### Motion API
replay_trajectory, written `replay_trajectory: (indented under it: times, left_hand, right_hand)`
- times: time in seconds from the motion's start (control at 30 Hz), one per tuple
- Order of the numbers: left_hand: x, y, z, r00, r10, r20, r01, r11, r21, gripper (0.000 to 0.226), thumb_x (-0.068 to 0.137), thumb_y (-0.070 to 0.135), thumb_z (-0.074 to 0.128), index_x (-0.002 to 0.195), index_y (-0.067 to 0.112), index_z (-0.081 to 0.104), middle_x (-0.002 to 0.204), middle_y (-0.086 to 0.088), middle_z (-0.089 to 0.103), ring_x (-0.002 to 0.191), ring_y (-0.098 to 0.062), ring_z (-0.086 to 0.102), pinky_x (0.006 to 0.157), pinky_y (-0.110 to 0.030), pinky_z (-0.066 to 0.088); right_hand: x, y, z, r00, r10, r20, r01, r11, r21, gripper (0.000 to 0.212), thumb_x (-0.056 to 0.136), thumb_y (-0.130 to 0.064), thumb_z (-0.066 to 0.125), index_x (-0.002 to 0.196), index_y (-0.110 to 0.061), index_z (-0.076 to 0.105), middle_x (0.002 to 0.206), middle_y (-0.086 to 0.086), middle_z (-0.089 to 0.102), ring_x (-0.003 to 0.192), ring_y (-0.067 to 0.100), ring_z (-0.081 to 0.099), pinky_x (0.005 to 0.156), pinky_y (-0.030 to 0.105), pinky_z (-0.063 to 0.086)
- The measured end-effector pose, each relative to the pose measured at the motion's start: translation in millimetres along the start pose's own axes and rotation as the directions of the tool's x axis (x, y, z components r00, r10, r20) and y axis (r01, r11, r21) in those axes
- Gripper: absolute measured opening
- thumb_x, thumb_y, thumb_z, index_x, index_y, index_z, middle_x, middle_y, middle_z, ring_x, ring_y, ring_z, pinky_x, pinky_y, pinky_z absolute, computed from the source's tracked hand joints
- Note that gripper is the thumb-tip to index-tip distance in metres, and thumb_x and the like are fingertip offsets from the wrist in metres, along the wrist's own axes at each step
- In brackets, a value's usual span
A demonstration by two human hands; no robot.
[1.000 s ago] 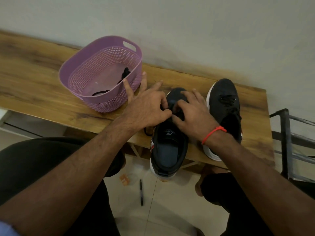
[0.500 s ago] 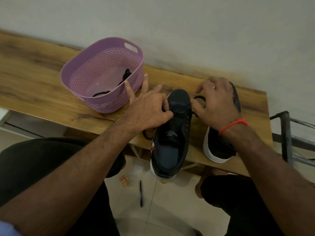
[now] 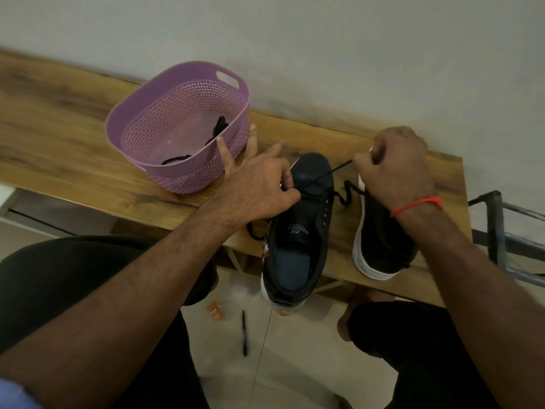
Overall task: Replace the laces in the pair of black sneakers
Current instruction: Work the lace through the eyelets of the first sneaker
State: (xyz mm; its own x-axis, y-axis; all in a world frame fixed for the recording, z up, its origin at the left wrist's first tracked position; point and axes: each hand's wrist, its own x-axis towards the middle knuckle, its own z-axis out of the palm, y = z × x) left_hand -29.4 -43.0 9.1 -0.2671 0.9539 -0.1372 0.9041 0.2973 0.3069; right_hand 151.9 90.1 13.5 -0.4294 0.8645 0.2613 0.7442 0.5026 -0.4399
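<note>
Two black sneakers stand on a wooden bench [image 3: 73, 160]. The left sneaker [image 3: 298, 231] has open eyelets, and its heel hangs over the bench's front edge. My left hand [image 3: 259, 190] pinches it at the lowest eyelets, other fingers spread. A black lace [image 3: 333, 172] runs taut from there to my right hand [image 3: 395, 169], which grips it above the toe of the right sneaker [image 3: 380, 246]. A slack loop of lace lies between the shoes. The right sneaker's front is hidden by my right hand.
A purple perforated basket [image 3: 177, 125] with black laces [image 3: 218, 131] inside stands left of the shoes, touching my left fingers. A wall runs behind the bench. A metal frame [image 3: 501, 228] is at the right. A pen [image 3: 244, 333] lies on the tiled floor below.
My right hand left the left sneaker and moved right and away, drawing the lace out taut. My left hand stayed at the eyelets.
</note>
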Motion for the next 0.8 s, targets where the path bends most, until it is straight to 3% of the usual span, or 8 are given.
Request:
replay_trajectory:
  times: [0.07, 0.13, 0.2, 0.27, 0.43, 0.6, 0.7, 0.8]
  left_hand:
    - [0.0, 0.4, 0.1, 1.0, 0.002, -0.001, -0.002, 1.0, 0.0, 0.012, 0.083, 0.044, 0.068, 0.082, 0.036, 0.06, 0.169, 0.005, 0.016, 0.154, -0.032, -0.02, 0.104, -0.075, -0.025]
    - [-0.5, 1.2, 0.2, 1.0, -0.004, 0.002, 0.004, 1.0, 0.007, 0.012, 0.083, 0.045, 0.068, 0.082, 0.036, 0.059, 0.169, 0.005, 0.015, 0.154, -0.032, -0.021, 0.104, -0.075, -0.025]
    - [-0.4, 1.1, 0.3, 1.0, -0.002, -0.003, 0.002, 1.0, 0.01, 0.014, 0.084, 0.046, 0.067, 0.081, 0.038, 0.057, 0.169, 0.005, 0.015, 0.154, -0.032, -0.021, 0.103, -0.074, -0.026]
    - [-0.4, 0.4, 0.4, 1.0, -0.006, -0.006, 0.006, 1.0, 0.009, 0.016, 0.083, 0.047, 0.066, 0.078, 0.039, 0.054, 0.169, 0.005, 0.016, 0.154, -0.032, -0.021, 0.103, -0.072, -0.027]
    - [-0.6, 0.2, 0.9, 1.0, -0.004, -0.005, 0.004, 1.0, 0.004, 0.015, 0.084, 0.046, 0.066, 0.079, 0.038, 0.054, 0.169, 0.005, 0.015, 0.154, -0.032, -0.021, 0.103, -0.072, -0.027]
    - [-1.1, 0.9, 1.3, 1.0, -0.005, -0.01, 0.005, 1.0, 0.003, 0.014, 0.084, 0.046, 0.065, 0.079, 0.038, 0.054, 0.169, 0.006, 0.016, 0.154, -0.031, -0.02, 0.103, -0.072, -0.028]
    - [-0.4, 0.5, 0.7, 1.0, -0.01, -0.006, 0.01, 1.0, 0.001, 0.016, 0.084, 0.045, 0.065, 0.076, 0.038, 0.052, 0.169, 0.005, 0.017, 0.154, -0.031, -0.02, 0.103, -0.072, -0.027]
    - [-0.6, 0.2, 0.8, 1.0, -0.014, -0.004, 0.014, 1.0, 0.002, 0.019, 0.083, 0.045, 0.066, 0.074, 0.037, 0.051, 0.169, 0.005, 0.017, 0.154, -0.032, -0.02, 0.103, -0.073, -0.027]
  right_hand:
    - [-3.8, 0.9, 3.0, 0.996, -0.078, 0.035, 0.079, 0.996, -0.039, 0.027, 0.084, -0.036, 0.055, 0.099, -0.014, 0.057, 0.114, 0.01, 0.054, 0.117, 0.034, 0.046, 0.097, 0.043, 0.038]
    - [-16.0, -9.1, 16.4, 0.958, -0.186, 0.218, 0.214, 0.97, -0.114, 0.037, 0.084, -0.047, 0.059, 0.112, -0.023, 0.056, 0.14, 0.011, 0.043, 0.138, 0.038, 0.029, 0.114, 0.057, 0.023]
    - [-28.4, -20.7, 31.0, 0.901, -0.196, 0.386, 0.265, 0.955, -0.133, 0.037, 0.086, -0.05, 0.062, 0.115, -0.027, 0.056, 0.152, 0.01, 0.031, 0.146, 0.038, 0.014, 0.118, 0.061, 0.011]
    - [-37.2, -27.4, 38.9, 0.887, -0.211, 0.412, 0.28, 0.953, -0.114, 0.03, 0.092, -0.043, 0.06, 0.113, -0.022, 0.059, 0.154, 0.009, 0.032, 0.148, 0.037, 0.012, 0.119, 0.06, 0.01]
    - [-33.7, -22.0, 39.0, 0.908, -0.271, 0.32, 0.312, 0.947, -0.082, 0.02, 0.089, -0.036, 0.06, 0.094, -0.017, 0.064, 0.136, 0.007, 0.054, 0.131, 0.032, 0.037, 0.111, 0.051, 0.029]
    - [-41.7, -28.1, 44.4, 0.851, -0.197, 0.488, 0.298, 0.945, -0.138, 0.034, 0.095, -0.046, 0.054, 0.12, -0.024, 0.064, 0.154, 0.003, 0.036, 0.145, 0.035, 0.018, 0.118, 0.057, 0.017]
    - [-35.3, -27.5, 38.3, 0.878, -0.3, 0.373, 0.333, 0.943, -0.027, 0.024, 0.087, -0.039, 0.058, 0.09, -0.017, 0.068, 0.132, 0.007, 0.058, 0.131, 0.034, 0.041, 0.11, 0.052, 0.032]
    - [-18.8, -20.9, 17.4, 0.979, -0.133, 0.157, 0.109, 0.982, 0.155, 0.029, 0.077, -0.03, 0.057, 0.062, -0.007, 0.051, 0.091, 0.016, 0.067, 0.096, 0.033, 0.06, 0.087, 0.045, 0.049]
